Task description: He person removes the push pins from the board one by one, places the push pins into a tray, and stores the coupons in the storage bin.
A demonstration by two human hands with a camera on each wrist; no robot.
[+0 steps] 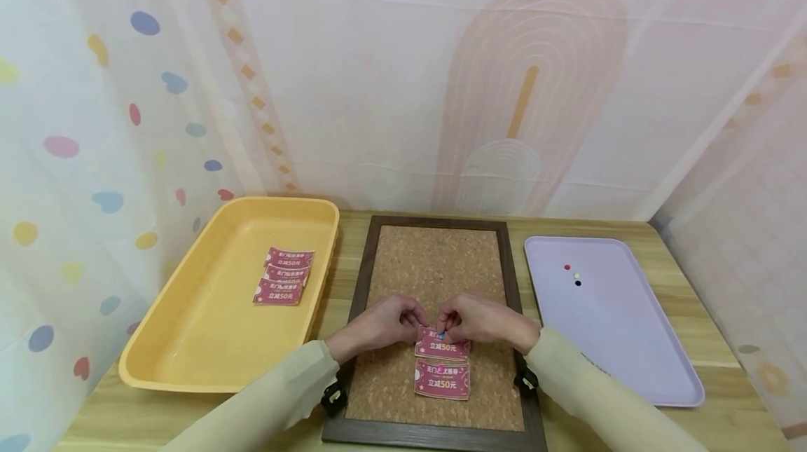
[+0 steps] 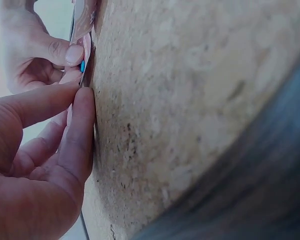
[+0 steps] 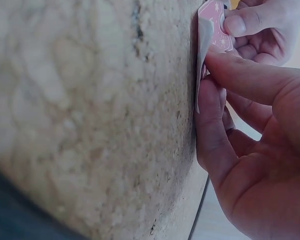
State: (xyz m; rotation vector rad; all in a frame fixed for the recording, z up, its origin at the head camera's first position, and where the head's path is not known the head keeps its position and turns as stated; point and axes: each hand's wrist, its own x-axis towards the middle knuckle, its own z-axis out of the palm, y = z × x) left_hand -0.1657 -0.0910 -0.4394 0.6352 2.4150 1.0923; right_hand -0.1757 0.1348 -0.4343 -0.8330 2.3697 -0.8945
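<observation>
A framed cork board [image 1: 435, 263] lies on the table with two red paper coupons on it, one above the other. The lower coupon [image 1: 443, 387] has a pink pushpin [image 1: 440, 369] near its top middle. My left hand [image 1: 387, 321] pinches the upper coupon [image 1: 443, 348] at its left edge, between thumb and forefinger. At that coupon's top middle, my right hand [image 1: 477, 319] pinches a blue pushpin [image 2: 82, 66]. Its tip is hidden, so I cannot tell whether it has entered the cork. The upper coupon [image 3: 221, 25] stands slightly off the board in the right wrist view.
On the left, a yellow tray [image 1: 208, 326] holds a fanned stack of coupons [image 1: 280, 291]. A lilac tray [image 1: 621, 326] on the right holds a red pushpin [image 1: 567, 267], a yellow one [image 1: 576, 275] and a black one [image 1: 578, 283]. A patterned curtain [image 1: 378, 87] hangs behind.
</observation>
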